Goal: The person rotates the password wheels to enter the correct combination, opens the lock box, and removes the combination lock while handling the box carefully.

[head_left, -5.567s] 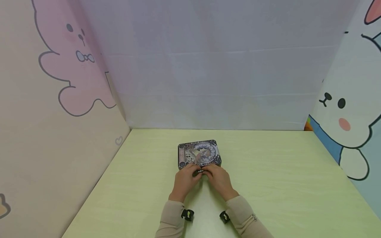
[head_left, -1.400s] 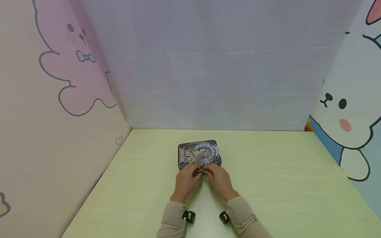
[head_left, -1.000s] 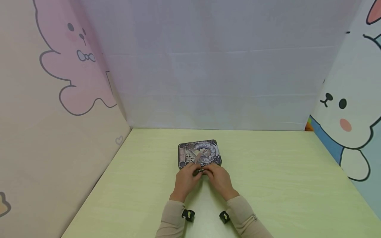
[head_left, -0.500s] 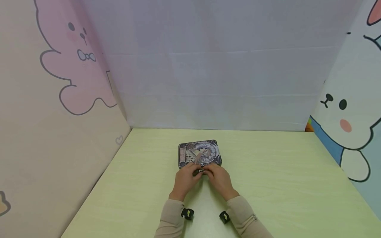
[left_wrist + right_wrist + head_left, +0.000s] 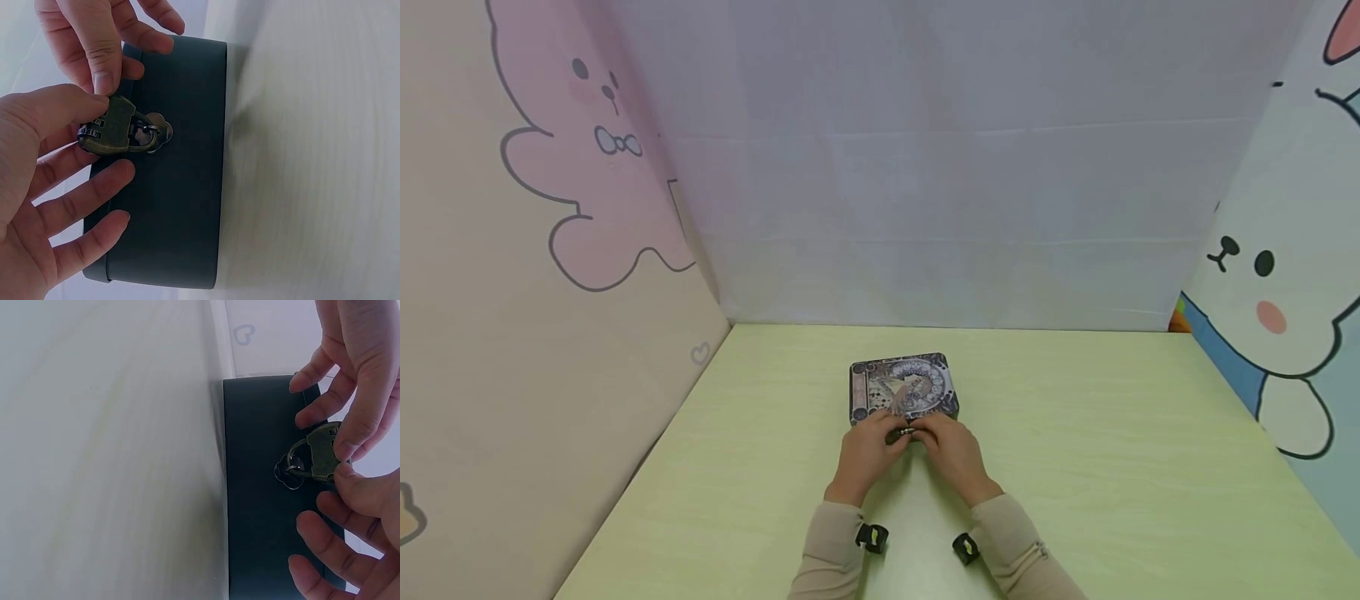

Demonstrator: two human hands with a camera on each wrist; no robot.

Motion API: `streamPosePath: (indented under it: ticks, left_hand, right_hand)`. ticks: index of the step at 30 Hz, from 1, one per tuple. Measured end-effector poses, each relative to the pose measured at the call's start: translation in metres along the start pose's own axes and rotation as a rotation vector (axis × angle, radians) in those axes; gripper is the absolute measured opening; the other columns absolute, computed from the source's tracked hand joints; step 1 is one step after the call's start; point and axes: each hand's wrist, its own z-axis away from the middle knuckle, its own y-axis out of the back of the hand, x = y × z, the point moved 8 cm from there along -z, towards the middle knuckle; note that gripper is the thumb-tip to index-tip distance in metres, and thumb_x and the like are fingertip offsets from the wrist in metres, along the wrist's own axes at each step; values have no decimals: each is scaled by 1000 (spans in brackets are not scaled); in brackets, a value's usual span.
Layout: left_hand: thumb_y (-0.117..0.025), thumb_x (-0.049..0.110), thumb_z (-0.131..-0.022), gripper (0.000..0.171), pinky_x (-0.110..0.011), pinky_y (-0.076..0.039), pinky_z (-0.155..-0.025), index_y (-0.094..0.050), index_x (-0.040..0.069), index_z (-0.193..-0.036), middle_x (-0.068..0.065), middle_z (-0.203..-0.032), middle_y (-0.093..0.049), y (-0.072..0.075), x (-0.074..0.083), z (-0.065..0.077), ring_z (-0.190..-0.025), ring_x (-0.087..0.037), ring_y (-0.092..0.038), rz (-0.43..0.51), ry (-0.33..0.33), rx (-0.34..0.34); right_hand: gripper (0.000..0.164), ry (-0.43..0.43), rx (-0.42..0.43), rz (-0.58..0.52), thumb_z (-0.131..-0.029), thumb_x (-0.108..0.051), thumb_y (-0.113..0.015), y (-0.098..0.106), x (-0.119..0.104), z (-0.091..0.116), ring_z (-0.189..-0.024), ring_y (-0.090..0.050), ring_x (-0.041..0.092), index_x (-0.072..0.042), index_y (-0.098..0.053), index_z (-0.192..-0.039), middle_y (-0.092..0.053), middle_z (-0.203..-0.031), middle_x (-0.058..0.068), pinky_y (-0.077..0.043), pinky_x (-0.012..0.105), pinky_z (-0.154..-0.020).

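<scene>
A dark tin box (image 5: 917, 387) with an ornate printed lid lies on the table, its dark front side facing the person. From a small metal hasp (image 5: 166, 130) on that side hangs a bronze combination padlock (image 5: 115, 132), its shackle passed through the ring. My left hand (image 5: 865, 460) pinches the padlock body, thumb on the face with the number dials, other fingers spread by the box. My right hand (image 5: 957, 458) pinches the padlock's other end, thumb tip at the dials in the right wrist view. Both hands partly cover the padlock in the head view.
The pale yellow-green table (image 5: 1075, 450) extends on all sides of the box. A plain pale wall (image 5: 925, 208) stands behind, with cartoon-printed walls at left and right. Black camera mounts (image 5: 874, 538) sit at both wrists.
The hands keep their hold on the padlock, and the box stays in place. Only slight shifts of the left forearm and of the head view show.
</scene>
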Motion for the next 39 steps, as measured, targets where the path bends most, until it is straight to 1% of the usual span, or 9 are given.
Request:
streamPosePath:
  ticks: [8, 15, 20, 28, 39]
  left_hand:
    - [-84, 12, -78, 19, -33, -56, -66, -75, 8, -93, -3, -90, -68, -1, -1, 1, -77, -17, -67, 15, 29, -4]
    - [-86, 10, -77, 23, -36, -57, -71, -72, 9, -95, -3, -94, -69, -5, -6, 6, -82, -19, -68, 58, 66, 49]
    - [-84, 11, -79, 21, -37, -57, -70, -71, 12, -95, -3, -93, -69, -5, -6, 7, -82, -19, -68, 88, 88, 75]
    - [-84, 10, -78, 18, -37, -57, -66, -72, 12, -91, -1, -89, -67, -2, -4, 8, -78, -18, -67, 93, 75, 118]
    - [-83, 9, -78, 17, -36, -56, -64, -72, 12, -91, -2, -89, -67, -2, -3, 8, -76, -18, -67, 94, 74, 121]
  right_hand:
    - [8, -3, -1, 0, -85, -6, -76, 0, 1, 0, -83, -68, 23, -8, -74, -92, -71, -92, 6, -56, 40, -71]
    - [8, 4, 14, -13, -85, -5, -76, 2, 0, -1, -83, -69, 24, -7, -74, -92, -71, -92, 6, -56, 41, -72]
    - [8, -1, 12, -9, -85, -5, -76, 2, 1, -1, -83, -69, 24, -6, -74, -93, -71, -92, 7, -56, 41, -72]
    - [8, -3, 9, -10, -86, -5, -75, 2, 1, -1, -84, -69, 24, -6, -74, -94, -71, -93, 7, -56, 41, -74]
    - [8, 4, 20, -4, -85, -5, -76, 1, 2, 0, -82, -69, 23, -6, -74, -93, -71, -91, 6, -56, 40, -72]
